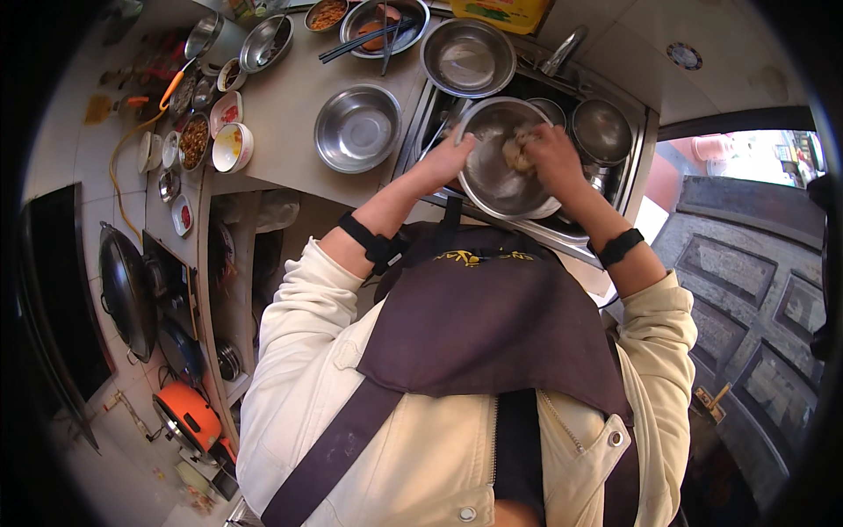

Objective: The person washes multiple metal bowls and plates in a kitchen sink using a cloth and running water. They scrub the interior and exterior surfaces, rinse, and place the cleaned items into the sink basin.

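A stainless steel bowl [487,174] is tilted over the sink [425,141], its inside facing up towards me. My left hand [448,159] grips its left rim, thumb on the inner side. Inside the bowl, my right hand [554,155] holds a crumpled, pale beige cloth [517,150] against the inner wall on the right. The fingers partly cover the cloth, so its full shape is hidden. Another wide metal bowl [467,59] rests just behind, at the sink's far left corner. A round metal pan [602,132] lies in the right part of the sink.
A metal basin [357,128] stands on the counter left of the sink. Behind it, chopsticks [365,41] lie across a bowl of food [382,12]. Several small dishes, including a white bowl [230,148], crowd the left counter. The faucet [565,51] rises behind the sink.
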Motion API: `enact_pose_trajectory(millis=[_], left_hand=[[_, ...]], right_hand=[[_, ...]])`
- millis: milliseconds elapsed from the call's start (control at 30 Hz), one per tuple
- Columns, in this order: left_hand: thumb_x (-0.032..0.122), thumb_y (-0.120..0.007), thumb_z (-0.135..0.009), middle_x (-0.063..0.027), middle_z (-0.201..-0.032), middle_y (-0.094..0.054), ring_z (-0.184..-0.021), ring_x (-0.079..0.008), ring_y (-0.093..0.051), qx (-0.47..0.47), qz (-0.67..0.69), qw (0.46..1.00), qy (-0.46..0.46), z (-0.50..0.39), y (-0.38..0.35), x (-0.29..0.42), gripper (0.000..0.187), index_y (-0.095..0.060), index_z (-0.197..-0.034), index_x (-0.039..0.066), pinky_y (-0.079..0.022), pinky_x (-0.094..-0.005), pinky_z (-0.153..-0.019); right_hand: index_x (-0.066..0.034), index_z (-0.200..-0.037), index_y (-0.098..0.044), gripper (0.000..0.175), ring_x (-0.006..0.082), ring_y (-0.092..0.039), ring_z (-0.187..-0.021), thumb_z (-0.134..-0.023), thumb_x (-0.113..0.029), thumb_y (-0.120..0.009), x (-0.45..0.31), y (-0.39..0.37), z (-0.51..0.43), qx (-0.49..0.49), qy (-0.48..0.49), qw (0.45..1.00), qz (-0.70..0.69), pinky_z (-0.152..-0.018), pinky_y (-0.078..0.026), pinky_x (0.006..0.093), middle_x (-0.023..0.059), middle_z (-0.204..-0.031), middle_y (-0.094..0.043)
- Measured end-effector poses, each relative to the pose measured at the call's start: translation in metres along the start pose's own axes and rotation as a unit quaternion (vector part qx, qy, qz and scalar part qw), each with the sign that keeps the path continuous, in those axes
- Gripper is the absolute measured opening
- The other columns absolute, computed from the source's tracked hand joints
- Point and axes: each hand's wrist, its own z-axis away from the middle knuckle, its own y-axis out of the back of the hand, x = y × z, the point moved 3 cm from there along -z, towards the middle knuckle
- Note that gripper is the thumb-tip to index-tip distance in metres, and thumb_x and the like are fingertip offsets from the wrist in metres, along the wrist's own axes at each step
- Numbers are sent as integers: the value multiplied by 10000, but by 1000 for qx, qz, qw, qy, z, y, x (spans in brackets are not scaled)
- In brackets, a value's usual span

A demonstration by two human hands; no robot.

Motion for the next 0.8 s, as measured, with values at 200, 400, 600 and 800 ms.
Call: enact_pose_trajectory(millis=[200, 400, 600, 800], left_hand=[[369, -342, -924, -145, -1248, -404, -1103, -198, -431, -38, -20, 999, 26, -4, -25, 8, 547, -199, -1350, 58, -385, -327, -900], [345, -348, -917, -125, -1067, -494, -909, -216, -526, 47, 17, 998, -24, -2, 5, 16, 433, -297, -1268, 97, -491, -357, -689], [293, -340, -915, -112, -1041, -497, -824, -237, -580, 21, 84, 993, 76, -1, 13, 8, 397, -264, -1266, 124, -540, -400, -562], [220, -366, -899, -132, -1063, -503, -861, -246, -585, -24, 46, 996, 77, -4, 9, 6, 410, -256, -1280, 115, -541, -413, -577]], right_hand=[[-54, -949, -549, 260, 329, -479, -922, -690, -30, -544, -20, -6, -28, 147, 1, 968, -204, -793, -408, 357, 170, -958, -468], [-84, -1011, -577, 345, 355, -474, -994, -667, -78, -607, -32, -22, 1, -105, 74, 975, -180, -857, -395, 377, 164, -1095, -471], [-145, -1079, -567, 387, 284, -492, -1005, -703, -54, -567, 4, 24, -9, 11, 2, 998, -59, -869, -395, 336, 117, -1171, -470], [-153, -1072, -552, 329, 296, -526, -901, -744, -129, -542, 7, 59, -21, 15, -137, 987, -83, -770, -446, 368, 111, -976, -487]])
